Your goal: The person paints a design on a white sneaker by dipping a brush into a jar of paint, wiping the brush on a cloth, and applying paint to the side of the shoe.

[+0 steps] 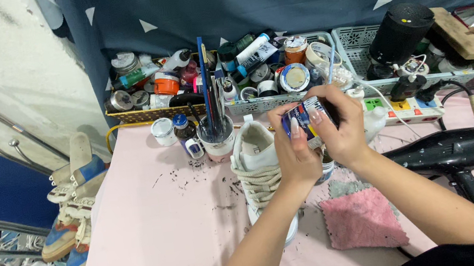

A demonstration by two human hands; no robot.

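A small blue and white jar [303,119] sits clasped between both hands above the middle of the pink counter [157,224]. The left hand [296,149] wraps it from the 7 o'clock side, fingers [293,126] curled tight against its front. The right hand [340,128] covers it from the 3 o'clock side, fingers [316,117] closed over its top edge; whether they grip a lid there is hard to tell, since the hands hide most of the jar.

Directly beneath the hands lies a white sneaker [259,170] with cream laces, toe pointing toward 6 o'clock. At 5 o'clock from the jar a pink cloth [362,220] lies flat on the counter, with a grey cloth [343,187] just above it. At 3 o'clock a black hair dryer [453,153] rests on its side, and a white power strip [408,108] lies beyond it near 2 o'clock.

At 9 o'clock from the jar a cup of brushes [216,136] stands upright, with a small brown bottle [186,133] and a white pot [162,131] just beside it. At 12 o'clock a tray [282,103] is crowded with paint tubes and tins; a yellow basket [142,115] adjoins it toward 10 o'clock. A black cylindrical speaker [401,33] stands in a pale basket [355,51] near 1 o'clock. Far toward 8 o'clock, shoes [73,224] pile up on the floor beside the counter.
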